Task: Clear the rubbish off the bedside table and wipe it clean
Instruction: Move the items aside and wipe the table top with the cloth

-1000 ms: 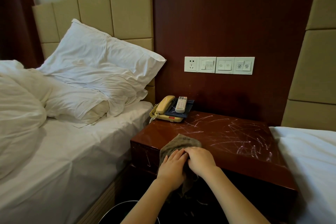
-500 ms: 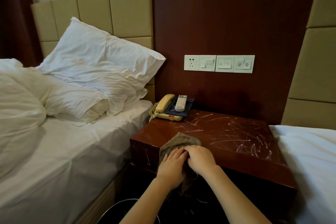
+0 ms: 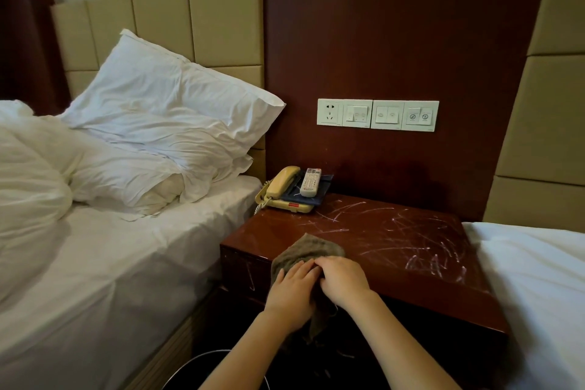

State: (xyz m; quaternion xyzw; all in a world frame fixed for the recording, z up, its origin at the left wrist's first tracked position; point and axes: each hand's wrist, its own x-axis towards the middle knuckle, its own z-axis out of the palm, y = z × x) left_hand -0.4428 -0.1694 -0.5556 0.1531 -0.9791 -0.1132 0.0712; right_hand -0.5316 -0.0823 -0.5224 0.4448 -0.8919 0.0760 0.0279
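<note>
Though the switch panel (image 3: 378, 115) on the dark wooden wall board carries small symbols, only two round icons on its rightmost plate can be made out, and no lettering is legible; its leftmost plate is a socket. A red label on the front of the yellow telephone (image 3: 278, 190) and the keys of the white remote control (image 3: 310, 182) are too small to read. The remote lies on a dark blue folder (image 3: 319, 191) that rests across the telephone, at the back left corner of the desk (image 3: 395, 263).

White scribble marks (image 3: 427, 241) cover most of the desk's glossy red-brown top, thickest toward its right side. The brown cloth (image 3: 304, 252) lies at the front left edge of the desk, part of it spread on the top and part hanging down over the front, where it is lost in shadow.

The left hand (image 3: 292, 291) presses on the cloth with fairly straight fingers. The right hand (image 3: 343, 280) sits just beside it, touching it, its fingers curled down into the cloth and covering the left fingertips.

Below the forearms, only the thin curved rim of a bin (image 3: 202, 361) shows; its inside is dark. The space under the desk is too dark to make out. A white bed (image 3: 110, 263) with a creased pillow (image 3: 164, 111) stands left of the desk, and a second bed (image 3: 538, 279) is cut off at the right.
</note>
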